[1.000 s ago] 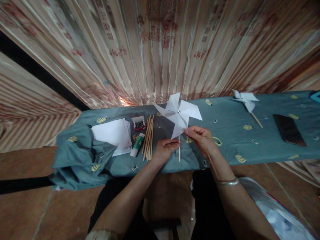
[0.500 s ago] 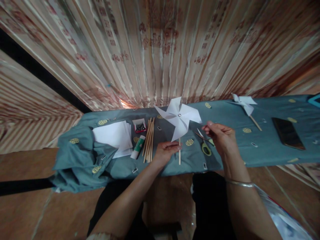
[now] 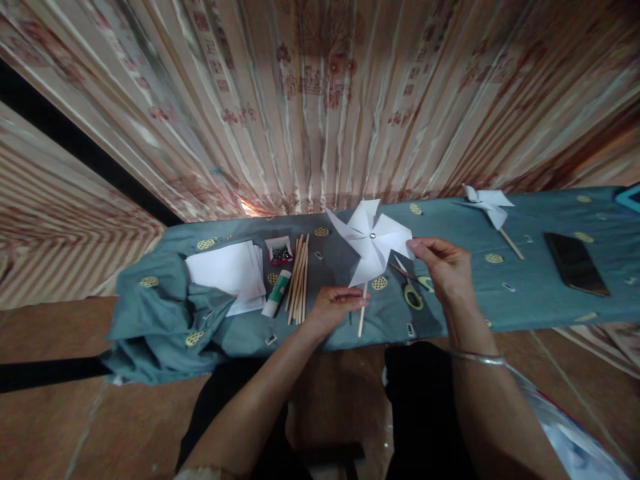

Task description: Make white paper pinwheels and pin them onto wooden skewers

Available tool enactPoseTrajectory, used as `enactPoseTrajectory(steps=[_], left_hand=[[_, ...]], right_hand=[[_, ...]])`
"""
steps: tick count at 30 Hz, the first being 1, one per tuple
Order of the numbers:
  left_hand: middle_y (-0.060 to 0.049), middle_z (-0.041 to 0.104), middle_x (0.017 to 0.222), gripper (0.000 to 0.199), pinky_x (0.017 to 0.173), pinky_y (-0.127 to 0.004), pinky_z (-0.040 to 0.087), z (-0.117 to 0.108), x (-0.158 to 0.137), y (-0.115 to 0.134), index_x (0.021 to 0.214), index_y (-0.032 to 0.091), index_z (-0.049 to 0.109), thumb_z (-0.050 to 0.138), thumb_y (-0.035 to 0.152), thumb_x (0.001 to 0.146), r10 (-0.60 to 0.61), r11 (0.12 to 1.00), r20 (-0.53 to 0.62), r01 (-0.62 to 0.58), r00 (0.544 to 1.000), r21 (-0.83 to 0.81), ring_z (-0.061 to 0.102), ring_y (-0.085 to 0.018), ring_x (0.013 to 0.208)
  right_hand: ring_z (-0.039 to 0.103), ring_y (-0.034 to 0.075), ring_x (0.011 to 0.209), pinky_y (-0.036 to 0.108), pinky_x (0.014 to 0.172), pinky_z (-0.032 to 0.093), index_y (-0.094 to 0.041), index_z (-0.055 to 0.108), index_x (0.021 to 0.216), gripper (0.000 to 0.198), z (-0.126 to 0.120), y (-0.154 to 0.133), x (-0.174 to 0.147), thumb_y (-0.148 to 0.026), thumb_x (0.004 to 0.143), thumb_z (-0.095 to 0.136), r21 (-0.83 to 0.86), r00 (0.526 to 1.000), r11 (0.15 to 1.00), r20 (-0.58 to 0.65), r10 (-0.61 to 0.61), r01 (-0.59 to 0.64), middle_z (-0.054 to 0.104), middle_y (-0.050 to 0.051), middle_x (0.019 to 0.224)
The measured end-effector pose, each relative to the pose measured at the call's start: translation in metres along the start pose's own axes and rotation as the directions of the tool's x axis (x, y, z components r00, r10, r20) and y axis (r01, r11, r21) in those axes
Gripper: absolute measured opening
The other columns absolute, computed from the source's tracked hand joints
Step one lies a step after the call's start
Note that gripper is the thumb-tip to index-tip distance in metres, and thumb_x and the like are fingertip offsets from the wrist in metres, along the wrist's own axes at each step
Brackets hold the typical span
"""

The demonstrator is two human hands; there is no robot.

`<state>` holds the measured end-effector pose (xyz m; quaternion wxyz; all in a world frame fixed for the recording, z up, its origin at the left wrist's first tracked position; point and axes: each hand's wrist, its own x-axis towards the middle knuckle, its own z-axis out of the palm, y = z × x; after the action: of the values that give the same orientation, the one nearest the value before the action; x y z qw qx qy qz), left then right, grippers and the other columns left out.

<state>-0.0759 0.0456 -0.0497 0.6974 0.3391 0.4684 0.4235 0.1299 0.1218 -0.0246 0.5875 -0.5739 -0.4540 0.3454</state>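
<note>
A white paper pinwheel (image 3: 371, 241) with a shiny pin at its centre is held up over the cloth. My left hand (image 3: 334, 308) is closed on its wooden stick, below the blades. At the right blade's tip, my right hand (image 3: 443, 263) pinches the paper between thumb and fingers. Green-handled scissors (image 3: 413, 295) lie just below and left of my right hand, blades partly apart. To the left of my left hand are several wooden sticks (image 3: 299, 283), a glue stick (image 3: 277, 294) and a small red and white box of pins (image 3: 280, 252).
A stack of white paper (image 3: 227, 270) lies at the left on the green cloth (image 3: 460, 297). Towards the right rest another paper pinwheel (image 3: 493, 208) and a dark phone (image 3: 576, 265). A patterned curtain (image 3: 320, 113) hangs behind the table.
My right hand has come to the right blade and taken hold of its tip. The pinwheel has shifted slightly right and its stick now leans. My left hand keeps its hold.
</note>
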Motion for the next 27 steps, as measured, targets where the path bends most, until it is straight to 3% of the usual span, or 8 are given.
enactPoseTrajectory(steps=[7,17,27], left_hand=[[-0.007,0.076,0.076,0.038,0.082,-0.033,0.052,0.000,-0.001,0.002,0.074,0.016,0.078,0.091,0.039,0.046,0.024,0.999,-0.045,-0.025,0.999,-0.024,0.068,-0.019,0.073],[-0.008,0.077,0.079,0.038,0.083,-0.035,0.054,-0.001,0.004,-0.002,0.075,0.016,0.078,0.091,0.038,0.048,0.059,0.997,-0.116,-0.064,0.991,-0.037,0.070,-0.022,0.080],[-0.008,0.077,0.078,0.037,0.081,-0.034,0.054,-0.001,0.006,-0.001,0.076,0.015,0.078,0.090,0.039,0.050,0.079,0.996,-0.154,-0.085,0.985,-0.030,0.070,-0.023,0.080]], right_hand=[[0.059,0.014,0.060,0.028,0.059,0.050,-0.022,0.074,0.064,0.023,0.006,-0.001,-0.006,-0.039,0.053,0.085,0.010,0.997,0.999,0.066,0.045,-0.046,0.071,-0.001,0.066],[0.056,0.009,0.054,0.025,0.058,0.047,-0.023,0.074,0.060,0.030,0.017,-0.005,-0.016,-0.039,0.042,0.092,0.101,0.968,0.972,0.160,0.194,-0.211,0.069,-0.003,0.060],[0.055,0.011,0.054,0.028,0.058,0.046,-0.023,0.074,0.059,0.030,0.030,-0.002,-0.029,-0.043,0.046,0.091,0.089,0.951,0.974,0.252,0.178,-0.206,0.069,-0.001,0.061]])
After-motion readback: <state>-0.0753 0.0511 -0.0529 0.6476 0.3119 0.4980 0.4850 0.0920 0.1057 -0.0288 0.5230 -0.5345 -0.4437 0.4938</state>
